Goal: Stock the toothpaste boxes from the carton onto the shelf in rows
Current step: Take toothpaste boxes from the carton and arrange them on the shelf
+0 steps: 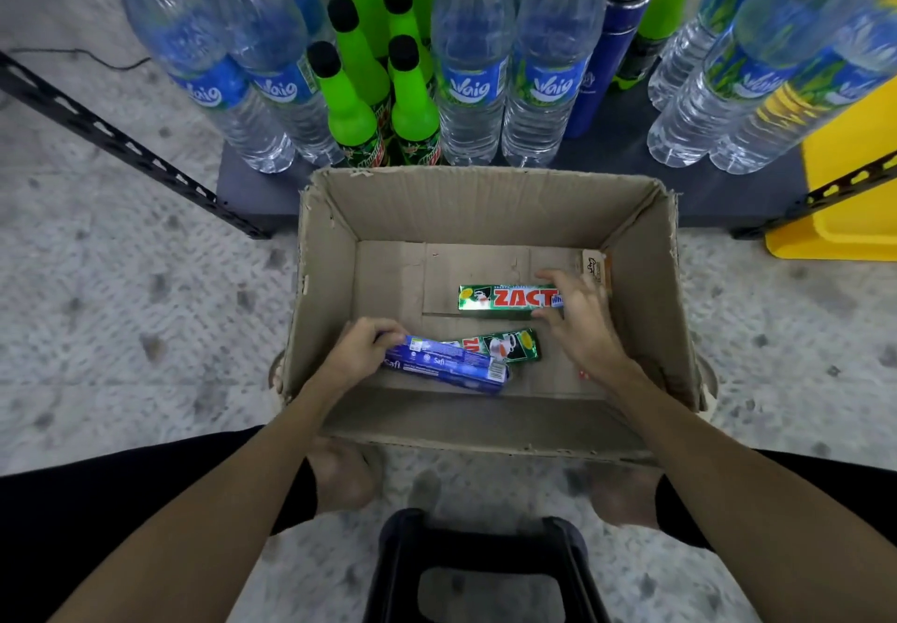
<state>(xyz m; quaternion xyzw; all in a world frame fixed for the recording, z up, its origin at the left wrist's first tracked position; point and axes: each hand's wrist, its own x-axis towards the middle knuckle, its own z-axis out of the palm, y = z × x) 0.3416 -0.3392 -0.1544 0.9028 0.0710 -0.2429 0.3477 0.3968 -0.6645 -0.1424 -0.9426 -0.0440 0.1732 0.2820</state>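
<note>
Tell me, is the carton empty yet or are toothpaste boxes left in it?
Not empty. The carton holds a green Zact box, a second green box and the blue box that the left hand grips.

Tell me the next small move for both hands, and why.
Probably lift both boxes out: the left hand already grips the blue box, the right hand curls around the green ZACT box, both still inside the carton.

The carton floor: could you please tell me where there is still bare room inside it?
Bare cardboard lies along the carton's far wall and left side. The middle and near side are crowded: the right hand grips a green Zact box; the left hand holds blue boxes.
</note>
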